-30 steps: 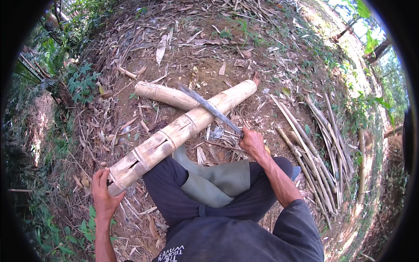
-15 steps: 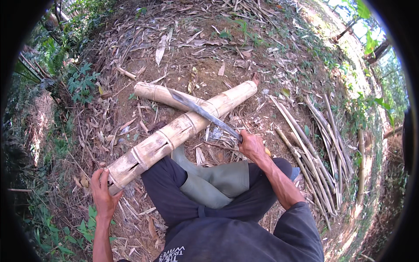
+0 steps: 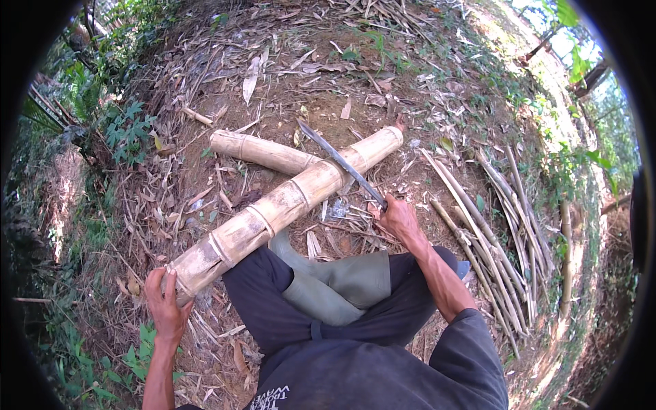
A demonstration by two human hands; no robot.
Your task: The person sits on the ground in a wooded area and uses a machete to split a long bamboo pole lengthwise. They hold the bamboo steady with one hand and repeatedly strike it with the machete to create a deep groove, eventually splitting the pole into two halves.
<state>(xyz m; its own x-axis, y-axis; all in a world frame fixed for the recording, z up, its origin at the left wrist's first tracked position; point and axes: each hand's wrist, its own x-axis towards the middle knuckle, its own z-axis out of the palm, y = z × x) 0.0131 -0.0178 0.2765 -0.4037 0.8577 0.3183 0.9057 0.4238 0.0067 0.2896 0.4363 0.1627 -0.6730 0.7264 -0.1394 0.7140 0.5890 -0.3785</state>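
A thick bamboo log (image 3: 273,210) lies slantwise from near left to far right, with dark cracks along its near side. Its middle rests across a shorter bamboo piece (image 3: 263,152). My left hand (image 3: 166,306) is closed round the near left end of the log, fingers on top. In my right hand (image 3: 400,220) is the handle of a machete (image 3: 340,160). The dark blade crosses over the far half of the log, its tip pointing away to the left. Whether the blade touches the bamboo, I cannot tell. My fingers hide most of the handle.
My crossed legs in green rubber boots (image 3: 328,294) are just below the log. Thin split bamboo strips (image 3: 488,232) lie in a pile to the right. Dry leaves and chips litter the ground; green plants (image 3: 130,133) grow at the left.
The log has rolled a little, so its cracks face more toward me. My right hand and the machete have shifted slightly right, and the blade crosses farther along the log.
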